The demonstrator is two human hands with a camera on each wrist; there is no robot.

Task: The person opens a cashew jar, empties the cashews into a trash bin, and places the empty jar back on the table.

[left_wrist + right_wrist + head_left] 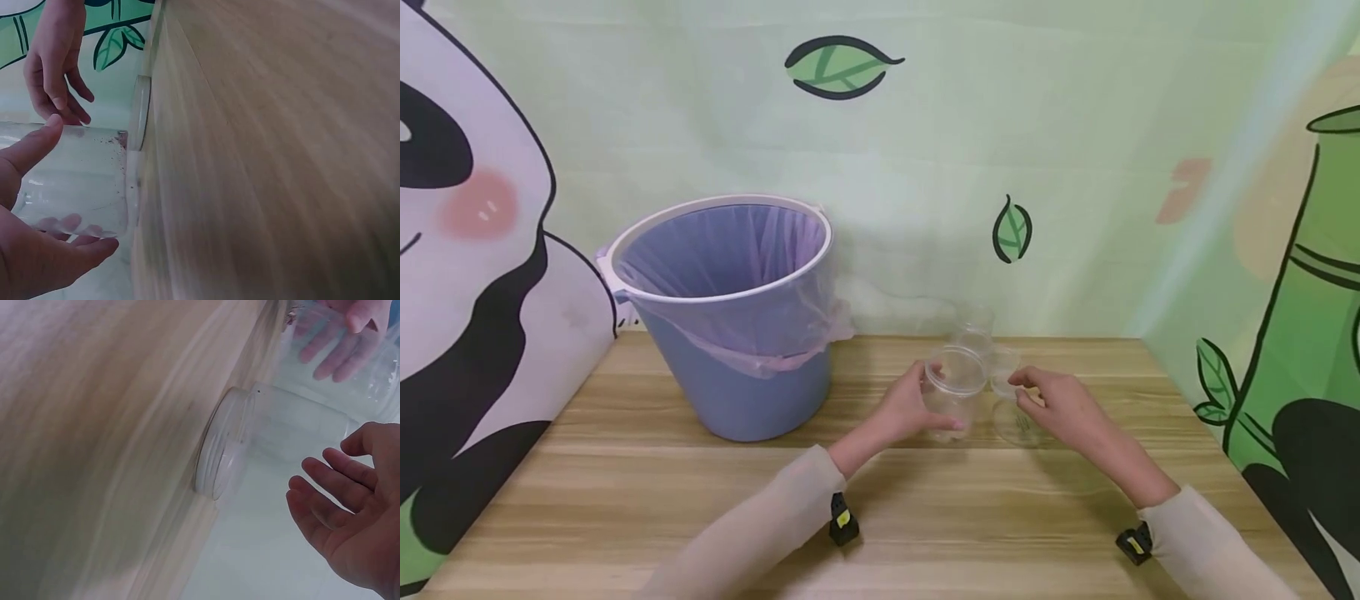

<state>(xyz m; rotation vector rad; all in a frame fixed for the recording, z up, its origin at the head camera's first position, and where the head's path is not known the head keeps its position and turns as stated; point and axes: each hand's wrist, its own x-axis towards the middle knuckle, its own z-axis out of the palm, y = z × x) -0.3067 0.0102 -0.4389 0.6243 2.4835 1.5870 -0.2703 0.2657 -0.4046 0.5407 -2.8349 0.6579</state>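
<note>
My left hand [904, 406] grips a clear plastic jar [956, 404], thumb on the near side and fingers round the far side. In the left wrist view the jar [78, 178] is see-through, its base close to the table. To its right, my right hand [1060, 404] hovers with loosely bent fingers and nothing in them. Below those fingertips a round clear lid [1017, 422] lies on the table. Another clear jar [1004, 367] stands just behind it; the right wrist view shows this jar [300, 419] beyond the lid [215, 450], apart from the fingers.
A blue bin [752, 392] with a pale rim and a pinkish liner bag [767, 354] stands on the left. More clear plastic ware [975, 321] stands behind the jars, near the wall. The wooden table [925, 533] ends at a printed cloth backdrop [917, 167].
</note>
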